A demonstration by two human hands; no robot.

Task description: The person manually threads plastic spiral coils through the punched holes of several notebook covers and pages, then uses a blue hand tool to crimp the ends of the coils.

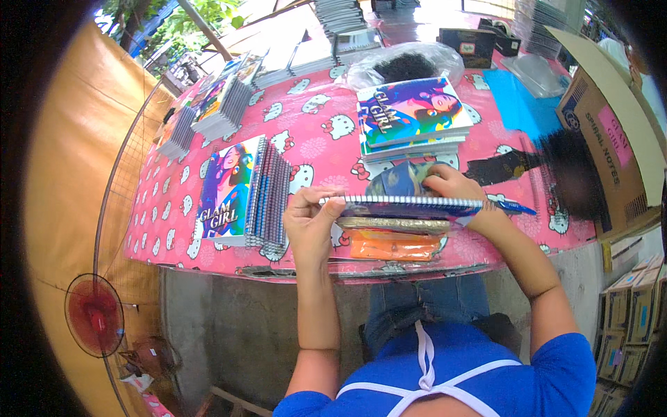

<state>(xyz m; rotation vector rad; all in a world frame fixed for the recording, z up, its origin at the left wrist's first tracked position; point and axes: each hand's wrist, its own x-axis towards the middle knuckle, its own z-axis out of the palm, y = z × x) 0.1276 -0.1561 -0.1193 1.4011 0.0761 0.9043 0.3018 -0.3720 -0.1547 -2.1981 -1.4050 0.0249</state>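
A spiral-bound notebook is held edge-on above the near side of the pink patterned table, its wire binding facing the camera. The left hand pinches the notebook's left end, fingers curled closed around the corner with the thumb up against the coil. The right hand lies on top of the notebook toward its right end, fingers bent down over the far edge and pressing on the cover.

Just under the notebook lies a flat gold-coloured block, and below that an orange packet, both at the table's near edge. A blue pen pokes out just past the right wrist.

Behind the hands stands a stack of notebooks with a colourful illustrated cover on top. To the left rests another pile of notebooks, its spiral edges fanned toward the hands. More piles line the far left edge of the table. An open cardboard box sits at the right, and a red fan stands on the ground at the lower left.
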